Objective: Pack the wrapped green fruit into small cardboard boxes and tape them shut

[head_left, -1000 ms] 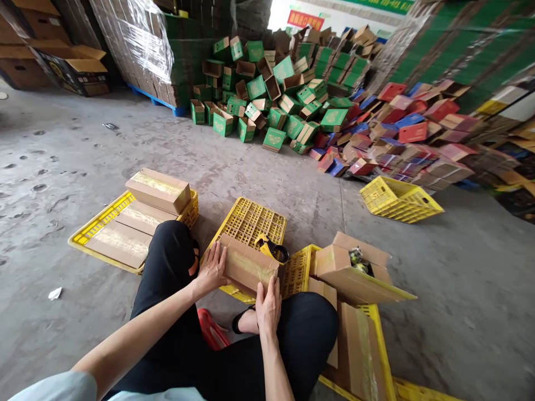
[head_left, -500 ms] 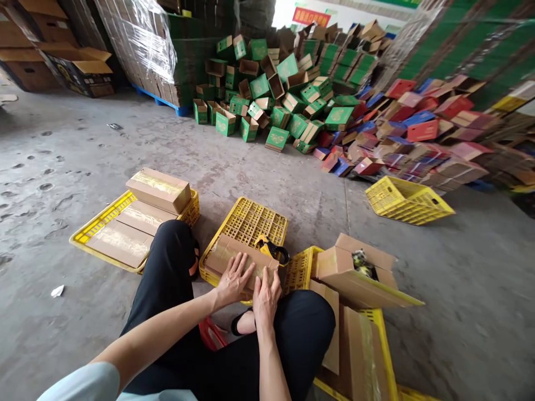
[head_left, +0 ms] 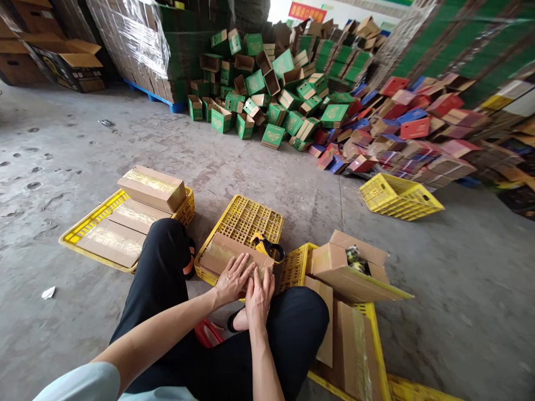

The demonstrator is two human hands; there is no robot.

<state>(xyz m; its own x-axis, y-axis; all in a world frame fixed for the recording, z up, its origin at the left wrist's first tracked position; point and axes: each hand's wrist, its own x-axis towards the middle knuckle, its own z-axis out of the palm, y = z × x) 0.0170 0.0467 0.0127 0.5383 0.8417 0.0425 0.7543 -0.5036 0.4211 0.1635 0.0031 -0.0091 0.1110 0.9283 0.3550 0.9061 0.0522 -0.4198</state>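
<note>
A brown cardboard box (head_left: 216, 254) with clear tape on top lies across the near part of an upturned yellow crate (head_left: 246, 218), between my knees. My left hand (head_left: 234, 280) rests on the box's top with its fingers extended. Beside it my right hand (head_left: 259, 295) presses on the right end, fingers stretched out and lying flat. Neither hand grasps anything. Just beyond the box, a yellow and black tape dispenser (head_left: 267, 247) sits on the crate. The box's near side is partly hidden under my hands.
On the left stands a yellow crate (head_left: 90, 216) with taped boxes, one stacked on top (head_left: 152, 186). To the right an open box (head_left: 346, 273) tilts over a crate (head_left: 378, 345) holding cardboard boxes. Another yellow crate (head_left: 399, 197) lies farther off, before piled green cartons (head_left: 273, 135).
My right hand has slid left along the box top, closer to my left hand. The whole view has shifted slightly; the crates and the tape dispenser stay in place.
</note>
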